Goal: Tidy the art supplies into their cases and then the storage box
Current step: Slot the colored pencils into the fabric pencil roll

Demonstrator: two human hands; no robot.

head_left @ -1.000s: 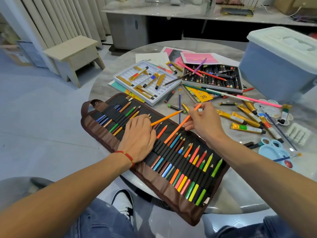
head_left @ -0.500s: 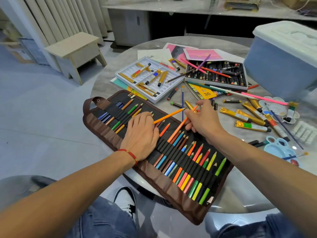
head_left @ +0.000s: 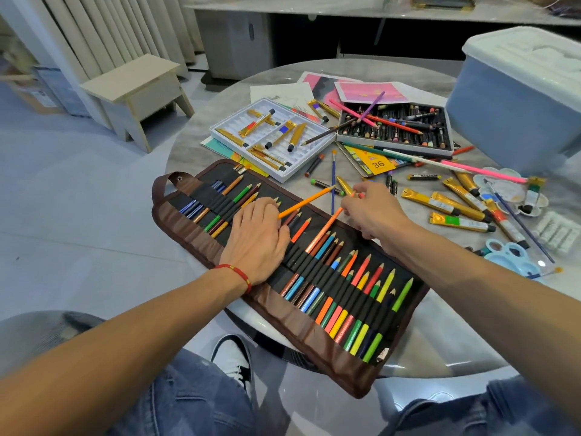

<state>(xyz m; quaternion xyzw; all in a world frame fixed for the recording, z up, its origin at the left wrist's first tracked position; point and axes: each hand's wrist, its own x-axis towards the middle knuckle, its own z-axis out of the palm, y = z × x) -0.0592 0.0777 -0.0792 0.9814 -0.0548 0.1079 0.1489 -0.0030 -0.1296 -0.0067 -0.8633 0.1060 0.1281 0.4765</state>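
Note:
A brown roll-up pencil case (head_left: 201, 234) lies open across the near edge of the round table, its black loops full of colored pencils. My left hand (head_left: 256, 239) lies flat on the case's middle with straight fingers. A yellow-orange pencil (head_left: 306, 201) sticks out slantwise from under its fingertips. My right hand (head_left: 372, 210) pinches the upper end of an orange pencil (head_left: 323, 229) whose lower end sits in a loop of the case. The blue lidded storage box (head_left: 515, 99) stands at the back right.
A white tray (head_left: 309, 154) holds gold paint tubes; a black crayon box (head_left: 396, 130) sits behind it. Loose gold paint tubes (head_left: 449, 204), brushes, a pink pencil (head_left: 484, 171) and palettes (head_left: 509, 256) lie at the right. A wooden stool (head_left: 138, 89) stands on the floor at the left.
My right hand has pushed the orange pencil down into the case, so less of it shows above the loops. The left hand has stayed pressed on the case.

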